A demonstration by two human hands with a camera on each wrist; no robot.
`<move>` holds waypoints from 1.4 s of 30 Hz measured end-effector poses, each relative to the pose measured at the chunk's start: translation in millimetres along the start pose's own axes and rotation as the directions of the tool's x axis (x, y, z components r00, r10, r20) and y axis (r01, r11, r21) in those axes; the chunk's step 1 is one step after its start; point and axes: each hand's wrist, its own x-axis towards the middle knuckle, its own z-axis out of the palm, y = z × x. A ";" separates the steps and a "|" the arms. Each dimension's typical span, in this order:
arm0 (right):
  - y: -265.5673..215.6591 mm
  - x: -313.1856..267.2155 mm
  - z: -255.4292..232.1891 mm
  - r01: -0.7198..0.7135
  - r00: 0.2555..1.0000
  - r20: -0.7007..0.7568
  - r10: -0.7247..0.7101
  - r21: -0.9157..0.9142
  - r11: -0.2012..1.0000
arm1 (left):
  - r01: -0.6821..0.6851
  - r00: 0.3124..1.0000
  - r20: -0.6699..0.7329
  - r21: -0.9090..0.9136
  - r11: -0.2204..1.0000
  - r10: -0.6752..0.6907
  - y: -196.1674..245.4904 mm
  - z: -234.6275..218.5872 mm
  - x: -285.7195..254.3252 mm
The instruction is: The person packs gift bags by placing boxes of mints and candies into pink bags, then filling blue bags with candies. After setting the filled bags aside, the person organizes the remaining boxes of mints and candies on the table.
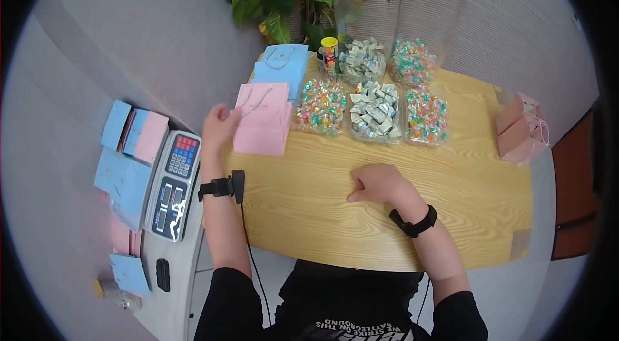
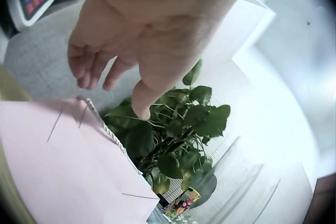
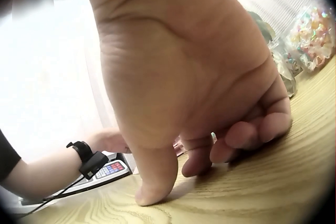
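Beside the left edge of a pink paper gift bag [image 1: 263, 128], my left hand [image 1: 219, 127] is raised with its fingers loosely bent. Nothing lies between its thumb and fingers in the left wrist view, where the bag's twisted cord handle [image 2: 107, 129] shows below the hand. A light blue gift bag [image 1: 298, 65] lies behind the pink one. My right hand [image 1: 379, 183] rests on the wooden table [image 1: 309, 193] before the candy tubs, fingers loosely curled and thumb tip down on the wood, holding nothing.
Clear tubs of colourful wrapped candies [image 1: 320, 107] and white-wrapped candies [image 1: 375, 112] stand in two rows. A yellow-lidded can [image 1: 329, 51] is behind them. Pink bags [image 1: 519, 128] stand upright at right. A scale [image 1: 174, 186] and more bags sit on the left side surface.
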 end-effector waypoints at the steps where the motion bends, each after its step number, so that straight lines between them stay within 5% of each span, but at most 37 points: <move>1: 0.3 0.8 2.4 -0.003 1.000 -0.008 0.003 -0.023 1.000 | -0.011 1.000 0.006 0.005 1.000 0.011 -2.6 -1.7 -0.6; 3: -0.9 -1.0 3.7 -0.015 0.999 -0.028 0.014 -0.033 0.999 | 0.166 0.948 0.305 -0.241 0.956 -0.088 -7.4 -4.0 -1.3; 4: -2.0 -3.4 2.4 -0.008 0.999 -0.040 0.006 -0.031 0.999 | 0.155 0.947 0.314 -0.236 0.959 -0.076 -16.6 -2.2 2.5; 16: 3.7 -4.5 6.9 0.042 0.997 -0.065 -0.045 -0.036 0.998 | 0.198 0.969 0.239 -0.619 0.760 -0.058 -21.8 -15.6 13.9; 18: 4.2 -4.7 6.2 0.051 0.996 -0.076 -0.053 -0.035 0.998 | 0.070 0.994 0.111 -0.687 0.723 0.009 -19.9 -24.8 15.3; 24: 17.7 -7.1 -7.9 0.122 0.992 0.021 -0.125 0.105 0.987 | -0.047 0.969 0.100 -0.821 0.570 0.224 39.8 -38.5 -8.5; 27: 10.1 -22.7 -45.5 0.222 0.972 -0.147 -0.184 0.310 0.924 | -0.023 0.907 0.181 -0.881 0.473 0.381 76.7 -22.5 -19.1; 29: -0.1 -34.8 -69.8 0.393 0.821 -0.571 -0.027 0.531 0.751 | 0.040 0.860 0.255 -0.897 0.440 0.443 98.7 -1.7 -27.4; 30: 0.7 -36.5 -77.0 0.393 0.813 -0.582 -0.019 0.526 0.754 | 0.085 0.831 0.307 -0.894 0.439 0.464 109.1 12.1 -31.1; 32: 3.7 -38.8 -87.4 0.533 0.679 -0.734 0.027 0.518 0.669 | 0.131 0.784 0.369 -0.884 0.449 0.499 123.5 40.3 -35.5; 35: 18.4 -33.1 -87.5 0.589 0.649 -0.760 0.031 0.528 0.612 | 0.223 0.724 0.521 -0.797 0.562 0.452 142.2 76.5 -33.4; 39: 29.6 -37.2 -92.3 0.543 0.673 -0.731 0.111 0.590 0.598 | 0.172 0.820 0.443 -0.795 0.582 0.362 169.8 98.7 -43.3; 42: 28.3 -32.7 -90.2 0.549 0.602 -0.785 0.144 0.538 0.639 | 0.135 0.873 0.353 -0.837 0.531 0.335 187.7 108.0 -60.5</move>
